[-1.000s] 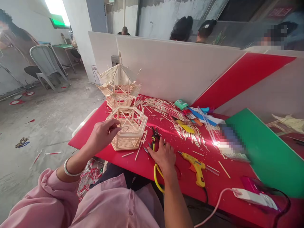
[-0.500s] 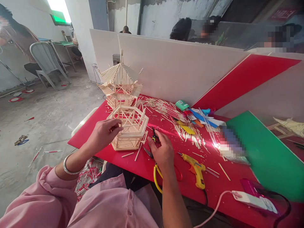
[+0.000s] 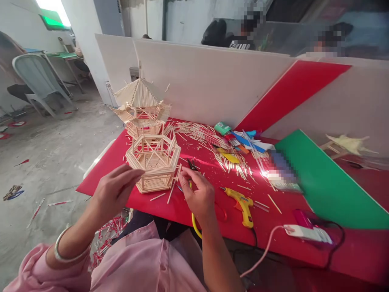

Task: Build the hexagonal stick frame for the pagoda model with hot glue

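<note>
A hexagonal stick model (image 3: 153, 160) stands on the red table (image 3: 170, 202) near its front left corner. My left hand (image 3: 114, 188) reaches it from the left, fingers pressed together on its lower left wall. At the model's right side my right hand (image 3: 197, 194) pinches thumb and forefinger on a thin stick (image 3: 175, 175). Yellow-handled cutters (image 3: 194, 223) lie partly hidden under this hand, and small black pliers (image 3: 192, 164) lie just beyond its fingers.
A taller stick pagoda (image 3: 141, 105) stands behind the model. Loose sticks (image 3: 206, 136) cover the table's middle, with glue tubes (image 3: 223, 128). A yellow glue gun (image 3: 241, 202), a power strip (image 3: 306, 233), a green board (image 3: 322, 182) lie right. Other people sit behind the white partition (image 3: 212, 85).
My right hand has left the cutters' handles and moved up and left to the model's right side, closing into a pinch. My left hand stays at the model's left wall.
</note>
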Action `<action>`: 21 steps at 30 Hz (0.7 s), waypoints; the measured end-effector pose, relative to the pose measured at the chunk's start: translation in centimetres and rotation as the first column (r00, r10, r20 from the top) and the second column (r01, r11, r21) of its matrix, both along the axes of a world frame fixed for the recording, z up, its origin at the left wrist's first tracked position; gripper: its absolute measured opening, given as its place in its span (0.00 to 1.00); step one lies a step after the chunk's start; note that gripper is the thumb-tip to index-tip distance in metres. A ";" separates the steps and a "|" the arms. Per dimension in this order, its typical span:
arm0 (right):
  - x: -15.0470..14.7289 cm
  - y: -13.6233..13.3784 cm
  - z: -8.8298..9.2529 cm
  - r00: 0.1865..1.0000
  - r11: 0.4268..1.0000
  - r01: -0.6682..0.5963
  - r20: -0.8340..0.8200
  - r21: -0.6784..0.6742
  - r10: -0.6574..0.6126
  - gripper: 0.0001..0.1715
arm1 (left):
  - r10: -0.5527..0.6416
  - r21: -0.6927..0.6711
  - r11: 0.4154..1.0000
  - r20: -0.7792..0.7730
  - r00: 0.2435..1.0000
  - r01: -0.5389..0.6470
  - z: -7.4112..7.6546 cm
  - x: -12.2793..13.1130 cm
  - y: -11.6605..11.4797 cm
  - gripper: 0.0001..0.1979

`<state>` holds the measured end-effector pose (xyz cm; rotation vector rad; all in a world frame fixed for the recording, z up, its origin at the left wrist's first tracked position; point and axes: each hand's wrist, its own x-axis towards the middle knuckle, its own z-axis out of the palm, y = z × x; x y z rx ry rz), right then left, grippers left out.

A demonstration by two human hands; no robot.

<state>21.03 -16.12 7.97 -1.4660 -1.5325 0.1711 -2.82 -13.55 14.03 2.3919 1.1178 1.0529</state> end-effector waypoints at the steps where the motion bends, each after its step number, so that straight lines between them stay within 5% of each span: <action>1: 0.4 -0.5 -0.7 1.000 0.999 0.026 0.016 -0.039 -0.026 0.16 | -0.071 -0.052 0.996 0.012 0.997 0.071 -0.5 0.3 -0.8 0.10; 6: 3.6 -2.7 -3.8 0.949 0.947 0.256 0.236 -0.195 -0.208 0.19 | -0.264 -0.460 0.833 0.157 0.952 0.307 -4.7 4.3 -3.1 0.09; 10: 5.6 -5.6 -4.9 0.937 0.901 0.278 0.300 -0.333 -0.178 0.18 | -0.270 -0.583 0.675 0.375 0.887 0.452 -7.2 7.6 -3.1 0.09; 16: 5.1 -9.7 -5.7 0.841 0.816 0.339 0.540 -0.469 -0.039 0.30 | -0.179 -0.606 0.669 0.429 0.885 0.429 -8.0 9.3 -2.7 0.10; 21: 4.6 -8.7 -5.0 0.769 0.749 0.376 0.635 -0.546 0.076 0.38 | -0.144 -0.645 0.610 0.481 0.865 0.460 -8.5 9.9 -2.9 0.21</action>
